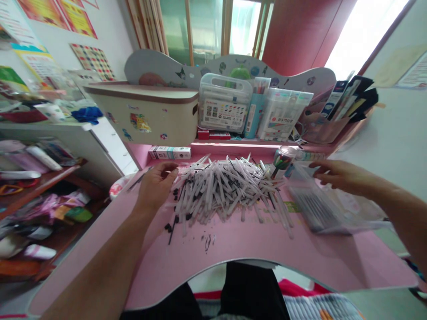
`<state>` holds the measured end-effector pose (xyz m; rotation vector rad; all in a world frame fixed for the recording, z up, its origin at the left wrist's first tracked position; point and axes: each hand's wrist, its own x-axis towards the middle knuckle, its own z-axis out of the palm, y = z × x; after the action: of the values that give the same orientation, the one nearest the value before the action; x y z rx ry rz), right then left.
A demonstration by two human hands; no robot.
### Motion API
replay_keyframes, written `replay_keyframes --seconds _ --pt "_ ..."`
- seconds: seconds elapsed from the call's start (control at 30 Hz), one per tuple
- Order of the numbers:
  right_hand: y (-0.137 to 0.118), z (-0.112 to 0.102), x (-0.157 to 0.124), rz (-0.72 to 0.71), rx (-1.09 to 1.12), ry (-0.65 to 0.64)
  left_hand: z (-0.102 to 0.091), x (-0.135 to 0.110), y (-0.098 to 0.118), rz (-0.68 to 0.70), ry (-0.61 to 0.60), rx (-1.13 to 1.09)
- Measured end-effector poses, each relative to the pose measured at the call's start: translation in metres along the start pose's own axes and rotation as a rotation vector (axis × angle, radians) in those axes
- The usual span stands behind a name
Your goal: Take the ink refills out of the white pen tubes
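A large heap of thin whitish translucent pen barrels (216,186), mixed with black thin parts, lies across the middle of the pink desk. My left hand (158,182) rests at the heap's left side, fingers loosely bent and apart from the thumb, with nothing visible between them. Small black caps (168,227) lie scattered below it. On the right stands a clear plastic box (333,229) with a layer of dark slim sticks (315,209) inside. Over this box's far end hovers my right hand (330,173), its fingers slightly curled and apart, holding nothing I can see.
Behind the heap stand a clear jar of dark sticks (283,160) and a small patterned carton (170,153). The raised shelf carries a lidded cream bin (150,115), marker cases (225,104) and a pen holder (325,126). The desk's front edge (247,259) curves inward.
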<state>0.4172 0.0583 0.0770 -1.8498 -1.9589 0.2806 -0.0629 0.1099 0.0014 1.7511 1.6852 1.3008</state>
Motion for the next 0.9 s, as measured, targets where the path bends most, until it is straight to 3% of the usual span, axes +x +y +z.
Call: replay_keyframes --seconds 0.1,0.17,0.2,0.3,0.33,0.43,0.53,0.7,0.9 --pt "-0.035 -0.017 -0.021 0.066 -0.167 0.328 -0.008 0.006 -0.005 -0.014 -0.193 0.181" --pt "-0.063 -0.015 -0.037 -0.009 -0.170 0.493 -0.013 0.009 -0.007 0.009 -0.312 0.258" --pt "-0.078 -0.009 -0.044 -0.115 -0.141 0.531 -0.015 0.010 -0.008 0.027 -0.368 0.287" --pt "-0.117 0.023 -0.054 -0.536 -0.082 0.409 -0.020 0.012 -0.010 0.063 -0.505 0.350" --pt "-0.129 0.037 -0.053 -0.601 -0.059 0.357 -0.020 0.012 -0.010 0.061 -0.529 0.370" --pt "-0.156 0.082 -0.046 -0.675 0.026 0.170 -0.020 0.012 -0.010 0.034 -0.549 0.403" --pt "-0.170 0.126 -0.037 -0.682 0.042 0.088 -0.020 0.012 -0.014 0.020 -0.591 0.398" --pt "-0.165 0.180 -0.031 -0.769 0.065 0.240 -0.018 0.011 -0.018 -0.021 -0.662 0.376" --pt "-0.152 0.198 -0.031 -0.806 0.108 0.355 -0.010 0.006 -0.014 -0.031 -0.648 0.388"
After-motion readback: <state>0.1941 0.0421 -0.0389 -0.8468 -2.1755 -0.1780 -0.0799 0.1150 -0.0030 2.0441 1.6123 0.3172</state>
